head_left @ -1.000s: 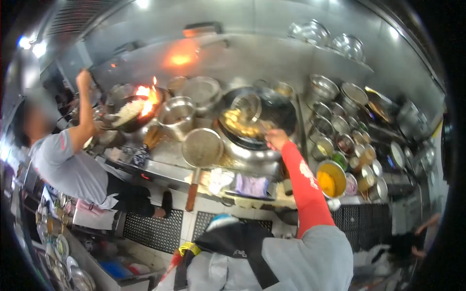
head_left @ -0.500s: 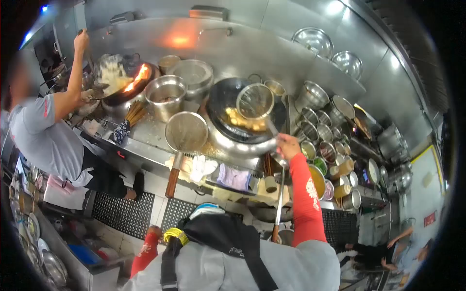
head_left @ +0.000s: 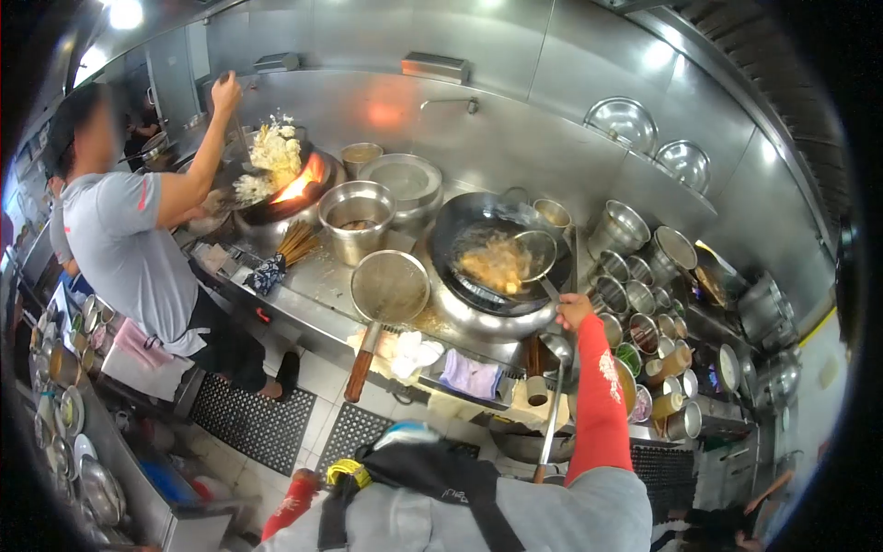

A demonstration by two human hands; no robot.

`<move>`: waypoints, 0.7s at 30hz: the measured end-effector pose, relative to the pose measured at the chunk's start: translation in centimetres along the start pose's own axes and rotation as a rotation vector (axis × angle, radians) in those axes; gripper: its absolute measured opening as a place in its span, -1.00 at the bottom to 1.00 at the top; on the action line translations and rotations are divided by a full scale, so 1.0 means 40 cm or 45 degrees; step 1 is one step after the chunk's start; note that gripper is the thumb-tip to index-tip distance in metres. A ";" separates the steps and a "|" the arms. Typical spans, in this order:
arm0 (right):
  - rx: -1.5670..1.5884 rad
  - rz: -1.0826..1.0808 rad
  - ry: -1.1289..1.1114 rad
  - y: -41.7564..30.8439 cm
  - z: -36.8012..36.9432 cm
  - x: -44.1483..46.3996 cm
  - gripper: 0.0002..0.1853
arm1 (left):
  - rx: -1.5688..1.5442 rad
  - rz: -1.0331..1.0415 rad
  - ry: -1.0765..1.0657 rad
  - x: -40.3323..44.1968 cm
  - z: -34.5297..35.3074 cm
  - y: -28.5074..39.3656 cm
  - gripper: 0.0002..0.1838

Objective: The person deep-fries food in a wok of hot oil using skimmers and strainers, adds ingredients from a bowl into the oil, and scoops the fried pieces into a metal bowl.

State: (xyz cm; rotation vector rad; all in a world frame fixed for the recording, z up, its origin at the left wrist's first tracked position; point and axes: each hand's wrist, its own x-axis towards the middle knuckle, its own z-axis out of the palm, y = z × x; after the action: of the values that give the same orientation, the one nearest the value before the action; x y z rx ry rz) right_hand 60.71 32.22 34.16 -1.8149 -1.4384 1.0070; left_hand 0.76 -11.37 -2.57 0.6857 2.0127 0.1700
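Observation:
My right hand [head_left: 576, 313] is closed around the handle of a round mesh skimmer [head_left: 536, 254]. The skimmer's bowl is down inside a black wok [head_left: 452, 221], at the right side of golden-brown food pieces [head_left: 493, 265] in bubbling liquid. A long-handled ladle [head_left: 555, 405] lies just below my right hand, across the counter edge. My left hand [head_left: 305, 476] hangs low by my side, far from the wok; its fingers are hidden. A larger strainer with a wooden handle [head_left: 390, 287] rests on the counter left of the wok.
A co-worker [head_left: 138, 239] at the left tosses pale food [head_left: 274, 156] over a flaming wok. Steel pots [head_left: 357, 221] stand between the two woks. Several seasoning containers [head_left: 644, 329] crowd the right side. Cloths [head_left: 471, 373] lie along the front edge, beside a bamboo brush [head_left: 299, 243].
My right hand has lowered the skimmer from above the wok into the food, which now bubbles and looks browner. The co-worker's food has flown higher. The view has shifted.

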 end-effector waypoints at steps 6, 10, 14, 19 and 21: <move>0.303 0.037 -0.176 -0.014 0.076 -0.054 -0.59 | -0.013 -0.013 -0.010 0.001 -0.003 -0.031 -0.76; 0.403 -0.036 -0.200 -0.060 0.090 -0.126 -0.59 | -0.001 0.002 -0.017 0.006 -0.017 -0.019 -0.76; 0.318 -0.153 -0.137 -0.092 0.081 -0.187 -0.58 | 0.013 0.012 -0.022 0.015 -0.034 0.002 -0.77; 0.167 -0.166 -0.060 -0.142 0.059 -0.271 -0.53 | 0.043 0.025 -0.031 0.032 -0.060 0.034 -0.77; 0.177 -0.185 -0.047 -0.138 0.061 -0.281 -0.56 | 0.046 0.027 -0.030 0.032 -0.065 0.047 -0.77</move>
State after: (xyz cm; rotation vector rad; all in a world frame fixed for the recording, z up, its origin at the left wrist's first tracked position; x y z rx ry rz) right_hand 54.43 22.53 39.57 -1.5773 -1.4618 1.0441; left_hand -1.14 -8.74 -1.46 0.7292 1.9903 0.1377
